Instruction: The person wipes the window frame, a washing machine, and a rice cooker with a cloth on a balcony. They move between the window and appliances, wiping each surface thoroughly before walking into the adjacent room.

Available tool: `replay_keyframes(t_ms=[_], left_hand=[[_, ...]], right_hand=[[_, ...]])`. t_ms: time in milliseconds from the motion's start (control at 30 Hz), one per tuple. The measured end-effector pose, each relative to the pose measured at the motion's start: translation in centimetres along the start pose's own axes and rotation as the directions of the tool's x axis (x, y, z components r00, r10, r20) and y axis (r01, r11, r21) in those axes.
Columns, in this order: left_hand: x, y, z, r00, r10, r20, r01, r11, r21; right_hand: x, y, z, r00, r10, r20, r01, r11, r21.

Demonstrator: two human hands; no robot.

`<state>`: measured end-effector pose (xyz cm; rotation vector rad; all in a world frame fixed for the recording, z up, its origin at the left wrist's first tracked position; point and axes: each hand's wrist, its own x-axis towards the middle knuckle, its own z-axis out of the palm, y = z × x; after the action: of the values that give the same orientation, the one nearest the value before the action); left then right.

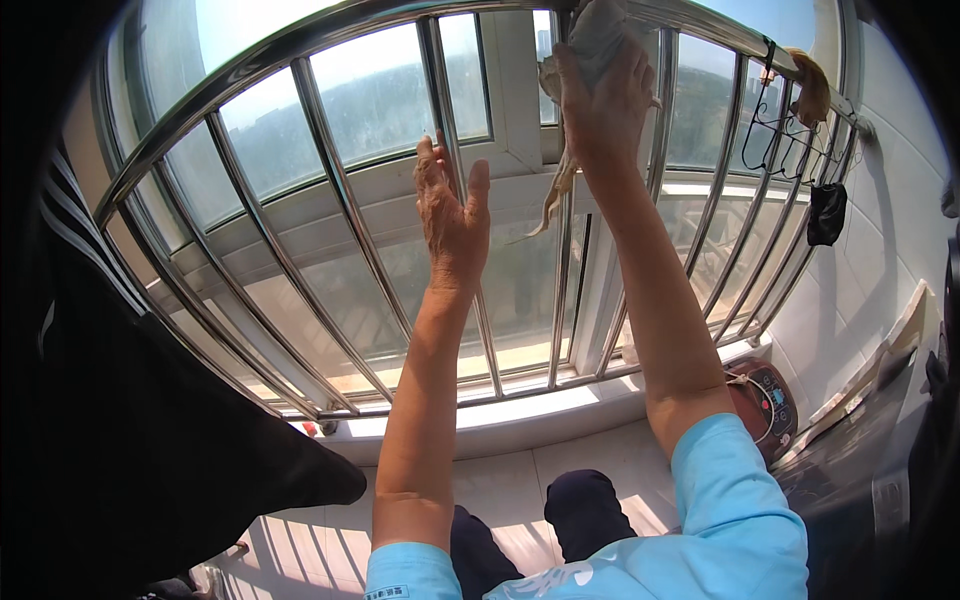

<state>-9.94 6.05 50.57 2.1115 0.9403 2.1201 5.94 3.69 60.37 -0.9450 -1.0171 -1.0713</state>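
My right hand (607,112) is raised at the top of the picture, its fingers closed around a crumpled grey cloth (598,37) beside the top rail of a stainless steel railing (360,22). A frayed strip of the cloth hangs below that hand, in front of an upright bar. Lower and to the left, my left hand (454,214) is held up before the bars, thumb and fingers apart, holding nothing. Behind the railing stand sliding windows (375,90) with pale frames.
Dark clothing (150,420) hangs at the left. On the right rail are a wire rack (787,142), a brown cloth (812,90) and a small black pouch (826,214). A reddish-brown appliance (772,405) with buttons stands low by the tiled wall (877,165).
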Motion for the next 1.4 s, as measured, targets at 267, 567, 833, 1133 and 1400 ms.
replay_keyframes(t_ms=[267,567,833,1133,1400], left_hand=[[1.1,-3.8,3.6,0.993,-0.022,-0.119,0.029,0.998,0.053],[1.7,-4.2,3.7,0.991,0.013,-0.133,-0.004,0.998,0.063],[1.5,-5.3,4.0,0.972,0.081,-0.22,-0.085,0.996,-0.007],[2.3,-4.7,4.8,0.968,0.089,-0.234,-0.084,0.996,0.031],[2.7,-6.2,5.4,0.949,0.159,-0.271,-0.141,0.986,0.084]], right_hand=[[-5.6,0.6,1.0,0.898,0.322,0.301,-0.36,0.93,0.078],[-13.9,1.5,-2.9,0.822,0.394,0.411,-0.481,0.867,0.131],[-13.0,1.3,-0.9,0.873,0.387,0.297,-0.444,0.882,0.157],[-41.8,2.4,-11.6,0.509,0.722,0.468,-0.757,0.635,-0.156],[-35.7,6.6,-15.6,0.354,0.646,0.676,-0.837,0.541,-0.078]])
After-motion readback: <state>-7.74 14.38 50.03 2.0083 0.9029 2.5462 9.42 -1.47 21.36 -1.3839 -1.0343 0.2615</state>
